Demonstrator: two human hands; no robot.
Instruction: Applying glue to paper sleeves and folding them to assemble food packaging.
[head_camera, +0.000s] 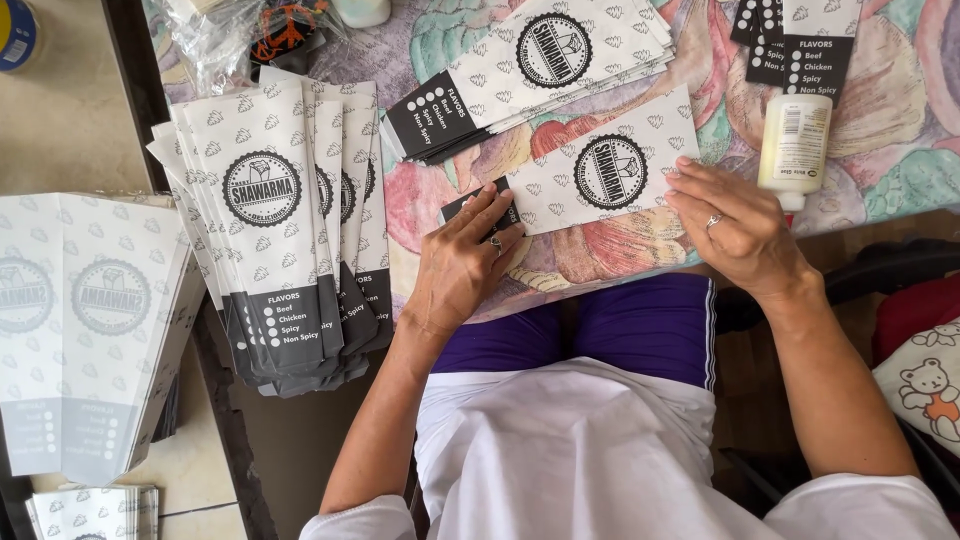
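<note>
A flat white paper bag (600, 170) with a round black emblem and a black end lies on the flowered tablecloth (880, 150) in front of me. My left hand (465, 262) presses flat on its black end, fingers together, a ring on one finger. My right hand (735, 225) rests on the bag's other end, fingertips on the paper edge, also with a ring. Neither hand lifts anything.
A fanned stack of the same bags (285, 220) lies at the left, another stack (540, 65) behind, more bags (800, 45) at top right. A white glue bottle (795, 145) lies right of my right hand. Folded bags (80, 320) sit at far left.
</note>
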